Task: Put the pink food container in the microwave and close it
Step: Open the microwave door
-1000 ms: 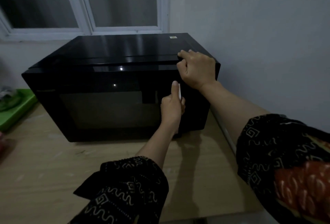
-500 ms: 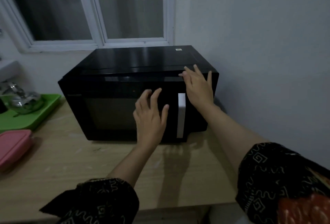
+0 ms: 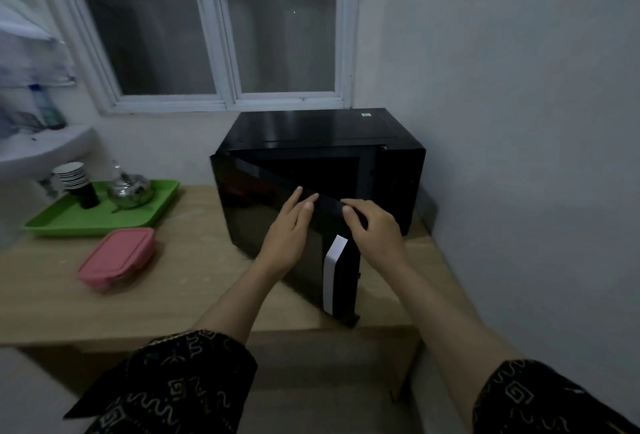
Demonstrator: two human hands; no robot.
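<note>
A black microwave [image 3: 322, 132] stands at the back right of the wooden table, in the corner by the wall. Its door [image 3: 256, 212] is swung partway open toward me, hinged on the left, with a white handle strip [image 3: 332, 276] at its free edge. My left hand [image 3: 289, 232] lies flat against the door's outer face, fingers spread. My right hand [image 3: 375, 234] curls its fingers over the door's top edge near the handle. The pink food container [image 3: 117, 257], lid on, rests on the table to the left, apart from both hands.
A green tray [image 3: 62, 222] at the back left holds stacked cups [image 3: 74, 179] and a glass lidded pot [image 3: 130, 189]. A white sink [image 3: 38, 149] juts in at far left. The window sits behind, the wall close on the right. The wooden table [image 3: 194, 298] has its front edge near me.
The microwave door has swung from closed to partly open. My view has pulled back, bringing the pink container and tray into sight. My right hand moved from the microwave's top corner onto the door's top edge.
</note>
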